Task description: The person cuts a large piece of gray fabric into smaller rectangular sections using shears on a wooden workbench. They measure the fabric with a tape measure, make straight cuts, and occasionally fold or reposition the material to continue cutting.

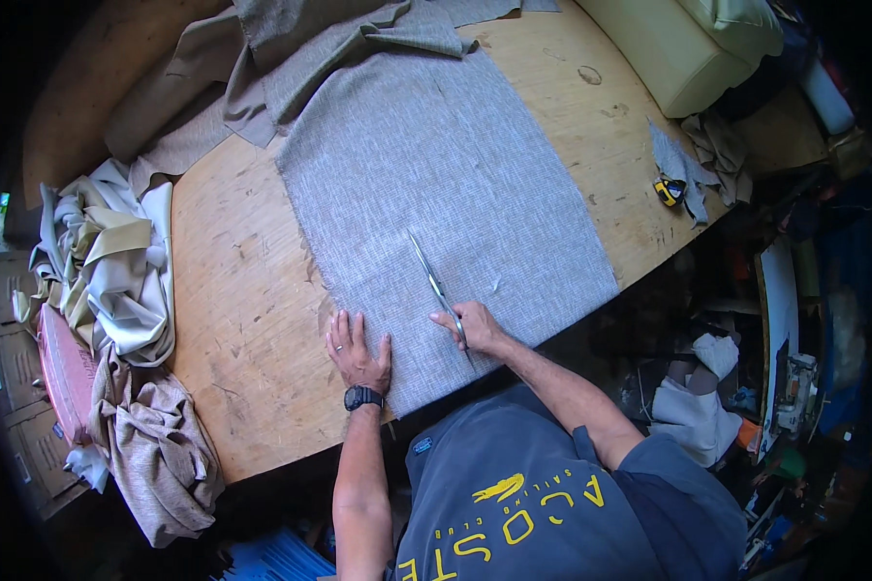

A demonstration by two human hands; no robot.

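A wide piece of grey woven fabric (436,174) lies spread over the wooden table and reaches its front edge. Long metal scissors (426,266) are gripped in my right hand (477,329), their blades pointing away from me over the cloth and looking closed. My left hand (360,360) rests flat with fingers spread on the fabric's left edge, near the front corner. A ring and a black wristwatch (362,397) are on that hand and wrist. A small pale mark or scrap (497,286) shows on the cloth right of the scissors.
More grey-brown fabric (310,58) is bunched at the far side of the wooden table (242,290). Cloth scraps (116,261) and a brown cloth (155,445) pile at the left edge. A yellow tape measure (668,192) sits at right, below a pale green upholstered piece (669,48).
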